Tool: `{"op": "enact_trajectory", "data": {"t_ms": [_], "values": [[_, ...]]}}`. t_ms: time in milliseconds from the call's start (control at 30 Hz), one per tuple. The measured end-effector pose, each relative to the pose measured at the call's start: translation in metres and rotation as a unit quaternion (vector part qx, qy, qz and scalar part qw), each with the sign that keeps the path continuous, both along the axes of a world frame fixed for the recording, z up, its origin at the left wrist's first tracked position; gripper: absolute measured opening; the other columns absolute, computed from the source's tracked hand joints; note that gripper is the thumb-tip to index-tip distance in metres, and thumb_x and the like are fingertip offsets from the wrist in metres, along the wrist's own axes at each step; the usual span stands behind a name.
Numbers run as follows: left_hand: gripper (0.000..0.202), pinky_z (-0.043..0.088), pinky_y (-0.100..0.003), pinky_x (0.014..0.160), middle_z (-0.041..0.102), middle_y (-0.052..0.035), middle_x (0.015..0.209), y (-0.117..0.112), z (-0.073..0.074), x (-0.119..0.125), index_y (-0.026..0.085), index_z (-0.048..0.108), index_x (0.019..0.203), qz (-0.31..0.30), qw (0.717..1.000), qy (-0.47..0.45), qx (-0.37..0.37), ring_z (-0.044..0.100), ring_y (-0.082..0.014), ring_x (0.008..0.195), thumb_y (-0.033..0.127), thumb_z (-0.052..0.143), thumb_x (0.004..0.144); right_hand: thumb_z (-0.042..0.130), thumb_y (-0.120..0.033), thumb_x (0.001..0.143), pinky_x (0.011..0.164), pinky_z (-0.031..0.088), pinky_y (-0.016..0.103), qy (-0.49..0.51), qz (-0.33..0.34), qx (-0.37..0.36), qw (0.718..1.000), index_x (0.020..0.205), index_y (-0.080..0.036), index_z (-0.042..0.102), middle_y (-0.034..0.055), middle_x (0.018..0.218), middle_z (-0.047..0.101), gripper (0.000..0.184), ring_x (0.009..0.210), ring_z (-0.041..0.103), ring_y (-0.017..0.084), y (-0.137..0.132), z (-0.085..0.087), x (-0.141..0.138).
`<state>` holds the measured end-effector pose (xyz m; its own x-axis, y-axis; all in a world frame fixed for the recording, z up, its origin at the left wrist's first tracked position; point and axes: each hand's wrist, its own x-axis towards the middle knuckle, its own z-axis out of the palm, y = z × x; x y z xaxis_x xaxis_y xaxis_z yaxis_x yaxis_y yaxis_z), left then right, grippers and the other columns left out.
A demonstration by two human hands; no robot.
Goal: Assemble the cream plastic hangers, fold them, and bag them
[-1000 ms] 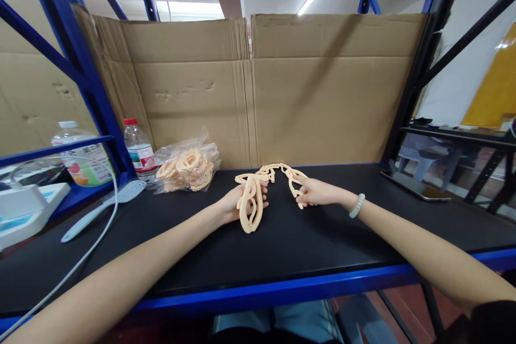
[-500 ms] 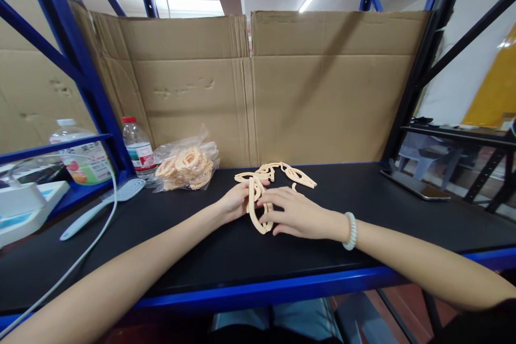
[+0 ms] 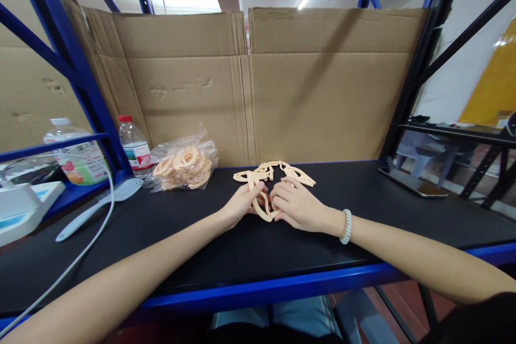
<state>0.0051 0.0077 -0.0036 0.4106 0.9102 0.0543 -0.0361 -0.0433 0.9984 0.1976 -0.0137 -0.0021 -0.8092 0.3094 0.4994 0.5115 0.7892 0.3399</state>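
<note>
My left hand [image 3: 241, 205] and my right hand [image 3: 296, 205] meet at the middle of the black shelf top [image 3: 363, 209]. Both are closed on one peach-coloured cut-out piece [image 3: 264, 212], a flat looped frame held between them. Just behind my hands lie a few more peach cut-out pieces [image 3: 282, 171], flat on the shelf near the cardboard wall. My right wrist wears a pale bead bracelet [image 3: 345, 226].
A clear bag of peach rings [image 3: 183, 164] lies at the back left beside a water bottle [image 3: 134, 145]. A grey brush [image 3: 99, 208], a white cable [image 3: 76, 260] and a white device [image 3: 24, 207] sit left. A dark tablet [image 3: 413, 184] lies right. Cardboard [image 3: 314, 86] walls the back.
My right hand let go of a piece at the back, which now lies flat, and moved left to join my left hand on the looped piece.
</note>
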Motion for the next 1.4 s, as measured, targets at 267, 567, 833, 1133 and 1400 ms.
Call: {"op": "enact_trajectory", "data": {"t_ms": [267, 567, 833, 1133, 1400], "values": [[0.022, 0.054, -0.030, 0.049, 0.066, -0.0060, 0.077, 0.001, 0.005, -0.001, 0.017, 0.044, 0.083, -0.032, 0.998, -0.048, 0.014, 0.066, -0.0215, 0.068, 0.035, 0.057, 0.080, 0.049, -0.022, 0.090, 0.076, 0.033, 0.032, 0.042, -0.090, -0.090, 0.991, 0.081, -0.017, 0.051, 0.0008, 0.069, 0.057, 0.011, 0.061, 0.050, 0.015, 0.004, -0.005, 0.002], [0.012, 0.054, -0.024, 0.056, 0.070, -0.0097, 0.078, -0.003, 0.003, 0.002, 0.013, 0.053, 0.087, 0.040, 0.997, -0.072, 0.005, 0.068, -0.0177, 0.067, 0.025, 0.051, 0.088, 0.049, -0.016, 0.088, 0.072, 0.028, 0.031, 0.052, -0.077, -0.049, 0.994, 0.080, -0.017, 0.053, 0.0001, 0.067, 0.058, 0.009, 0.061, 0.048, 0.014, 0.008, -0.004, 0.005], [0.019, 0.045, -0.016, 0.044, 0.066, -0.0068, 0.060, 0.007, -0.001, 0.000, 0.011, 0.056, 0.076, 0.118, 0.986, -0.102, -0.051, 0.063, -0.0127, 0.051, 0.023, 0.053, 0.090, 0.040, -0.014, 0.091, 0.078, 0.030, 0.033, 0.060, 0.013, 0.023, 0.998, 0.076, -0.019, 0.052, 0.0007, 0.067, 0.057, 0.020, 0.066, 0.048, 0.015, 0.010, 0.006, 0.009], [0.015, 0.044, -0.016, 0.044, 0.066, -0.0056, 0.064, 0.011, 0.001, -0.003, 0.011, 0.056, 0.080, 0.134, 0.986, -0.087, -0.054, 0.066, -0.0137, 0.054, 0.023, 0.055, 0.089, 0.058, -0.017, 0.086, 0.090, 0.036, 0.037, 0.178, 0.012, -0.166, 0.970, 0.090, -0.018, 0.056, 0.0044, 0.089, 0.063, 0.004, 0.091, 0.055, 0.019, 0.032, 0.034, 0.047], [0.016, 0.045, -0.016, 0.044, 0.064, -0.0029, 0.062, 0.010, 0.001, -0.003, 0.012, 0.054, 0.080, 0.136, 0.986, -0.086, -0.047, 0.063, -0.0115, 0.049, 0.021, 0.048, 0.093, 0.066, -0.013, 0.080, 0.082, 0.042, 0.030, 0.043, 0.048, -0.332, 0.941, 0.084, -0.016, 0.060, 0.0018, 0.085, 0.065, 0.008, 0.087, 0.055, 0.015, 0.030, 0.013, 0.030]]}}
